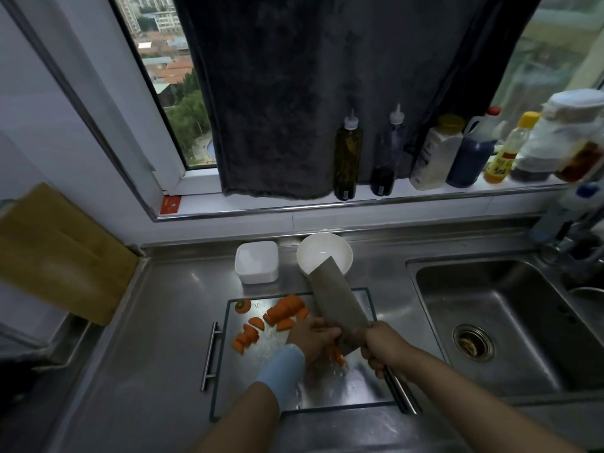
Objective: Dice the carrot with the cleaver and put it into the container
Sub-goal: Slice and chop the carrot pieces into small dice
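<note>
Dicing on the rectangular steel cutting board [327, 393]: right hand [380, 346] grips the broad grey cleaver [336, 308]; left hand [310, 338], curled, pins orange carrot strips [338, 356] mid-board. Knuckles should guide the blade.

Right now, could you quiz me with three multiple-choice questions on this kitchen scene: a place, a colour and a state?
1. The square white plastic container stands where from the round white bowl? A left B right C inside it
2. The wristband on the left arm is? A red B light blue C black
3. The right hand? A lies flat B grips the steel cleaver C is out of view
Answers: 1 A, it sits beside the bowl's left rim; 2 B, pale blue shows; 3 B, it curls round the handle.
</note>
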Tool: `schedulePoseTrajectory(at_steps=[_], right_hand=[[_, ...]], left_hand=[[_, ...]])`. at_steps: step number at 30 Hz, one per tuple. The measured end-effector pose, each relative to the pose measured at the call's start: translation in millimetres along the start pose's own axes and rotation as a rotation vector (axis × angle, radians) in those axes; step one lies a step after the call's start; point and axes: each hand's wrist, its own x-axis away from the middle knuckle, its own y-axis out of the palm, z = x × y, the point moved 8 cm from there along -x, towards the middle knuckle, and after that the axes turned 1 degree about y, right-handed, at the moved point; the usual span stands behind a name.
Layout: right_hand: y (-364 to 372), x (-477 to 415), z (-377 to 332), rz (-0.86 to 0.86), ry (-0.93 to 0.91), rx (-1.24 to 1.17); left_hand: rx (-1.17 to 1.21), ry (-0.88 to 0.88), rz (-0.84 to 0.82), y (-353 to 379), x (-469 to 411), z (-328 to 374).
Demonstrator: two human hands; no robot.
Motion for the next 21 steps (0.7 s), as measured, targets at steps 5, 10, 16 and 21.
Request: schedulePoseTrajectory(at_steps=[5, 10, 16, 21], right_hand=[[-12, 0, 7, 0.008, 0.027, 0.01], [-17, -1, 12, 0.011, 0.019, 0.021], [-21, -1, 14, 0.032, 0.008, 0.025], [-31, -6, 11, 0.085, -0.098, 0.225]], left_hand=[[-0.123, -0.027, 0.106, -18, 0, -4], [-0.082, 0.006, 0.054, 2, 2, 10], [-0.237, 0.016, 0.082, 5, 1, 12], [-0.304, 0.035, 0.124, -9, 5, 14]])
